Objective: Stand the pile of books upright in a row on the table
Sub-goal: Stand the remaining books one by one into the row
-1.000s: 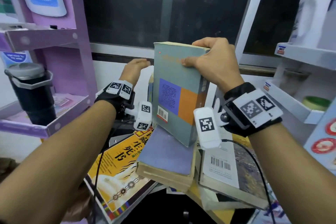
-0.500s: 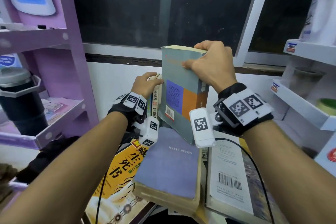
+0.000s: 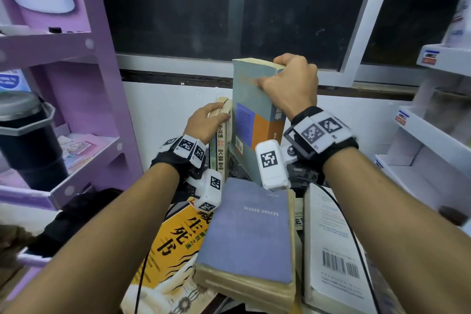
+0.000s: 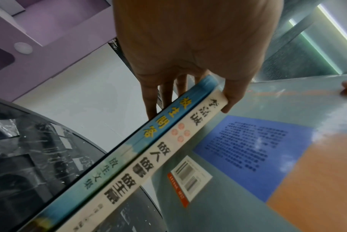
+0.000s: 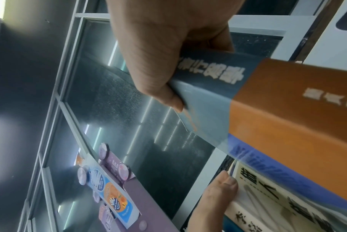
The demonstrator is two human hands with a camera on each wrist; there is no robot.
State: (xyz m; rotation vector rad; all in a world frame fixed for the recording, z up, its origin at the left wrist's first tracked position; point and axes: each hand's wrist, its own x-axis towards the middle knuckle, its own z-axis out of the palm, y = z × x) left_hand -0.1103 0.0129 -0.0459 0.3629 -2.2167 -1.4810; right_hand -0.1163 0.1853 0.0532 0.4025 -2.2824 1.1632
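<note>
On the left, the left hand (image 3: pixel 207 122) holds the tops of two thin upright books: the blue-spine book (image 4: pixel 164 124) and the cream-spine book (image 3: pixel 221 145). The fingers lie on their far side and the thumb on the near side, so it pinches them together. They stand near the white wall (image 3: pixel 163 120), beside the purple shelf (image 3: pixel 84 89).

Just right of them, the right hand (image 3: pixel 290 84) grips the top edge of the thick grey-green book (image 3: pixel 254 115), with its fingers curled over the pages. This book is tilted; its lower corner hangs above the blue-grey book (image 3: pixel 251 232) — I cannot tell if it touches anything.

Further forward, the pile waits flat: the yellow book (image 3: pixel 175 245), the blue-grey one, and the white book with a barcode (image 3: pixel 334 250) on the right.

The risk, in my judgement: the heavy book may land on the pile and not on the table, or push the thin pair over if the left hand lets go too early — thin books fall easily.
</note>
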